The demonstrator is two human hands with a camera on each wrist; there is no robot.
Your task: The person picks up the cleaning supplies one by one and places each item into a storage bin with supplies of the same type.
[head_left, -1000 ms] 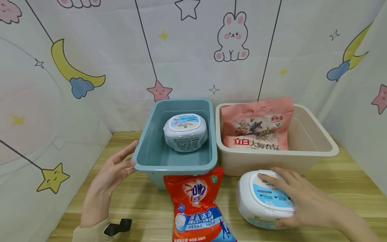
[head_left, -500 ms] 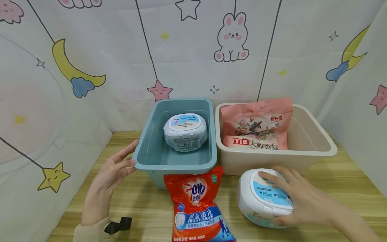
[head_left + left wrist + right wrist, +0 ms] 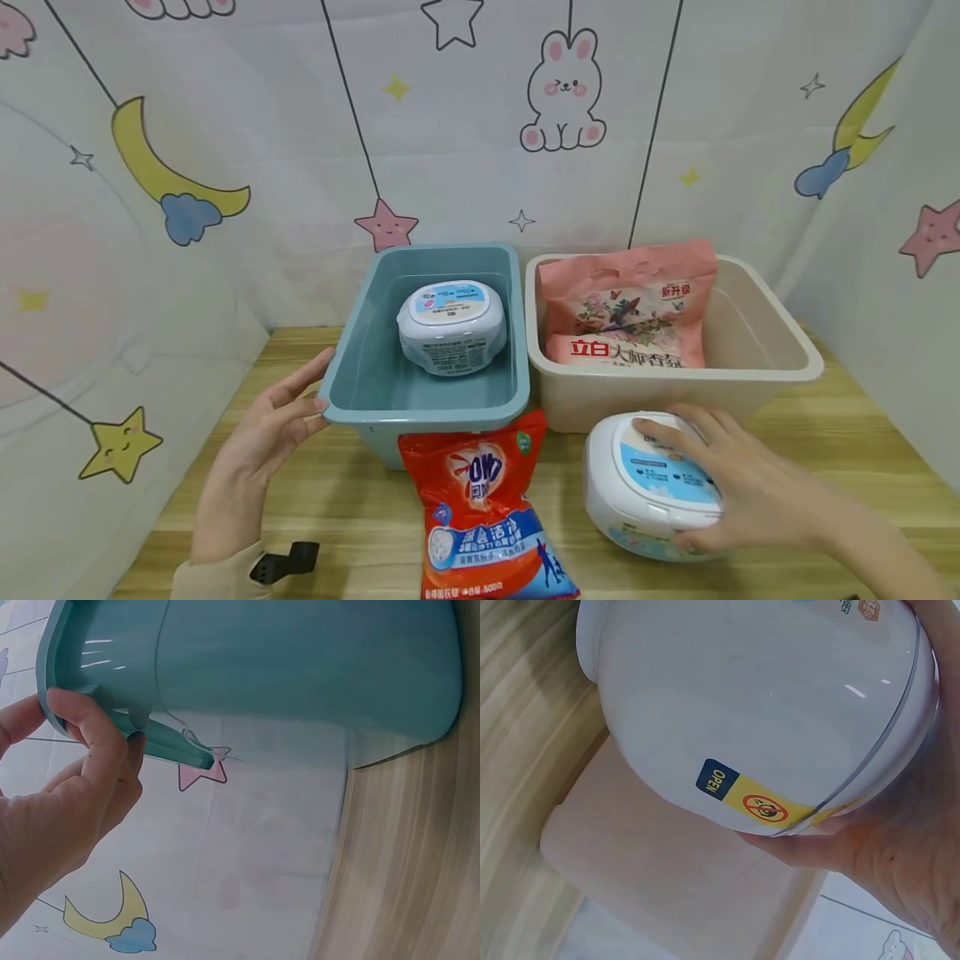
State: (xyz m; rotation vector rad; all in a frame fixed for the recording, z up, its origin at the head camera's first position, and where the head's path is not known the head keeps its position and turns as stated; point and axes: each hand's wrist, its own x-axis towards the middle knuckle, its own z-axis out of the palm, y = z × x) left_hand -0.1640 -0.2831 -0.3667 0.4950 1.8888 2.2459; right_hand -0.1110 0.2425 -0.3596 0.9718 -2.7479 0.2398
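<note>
My left hand (image 3: 273,429) pinches the near left corner of the blue-green plastic bin's (image 3: 427,414) rim. In the left wrist view, thumb and fingers (image 3: 94,742) close over that rim. Inside this bin sits a white lidded tub (image 3: 452,329) with a blue label. On the right, my right hand (image 3: 750,483) grips a second white tub (image 3: 637,508) across its lid, close in front of the beige bin (image 3: 675,375). The right wrist view shows the tub's smooth side (image 3: 757,697) and a yellow "OPEN" sticker; part of the grip is hidden behind it.
A red bag of washing powder (image 3: 480,508) lies on the wooden table (image 3: 352,500), against the blue-green bin's front. A pink detergent bag (image 3: 626,304) leans in the beige bin. Behind both bins hangs a white printed curtain (image 3: 450,125).
The head view has swung slightly right. My right hand and its tub have shifted slightly up toward the beige bin in the picture. The left hand stays on the rim.
</note>
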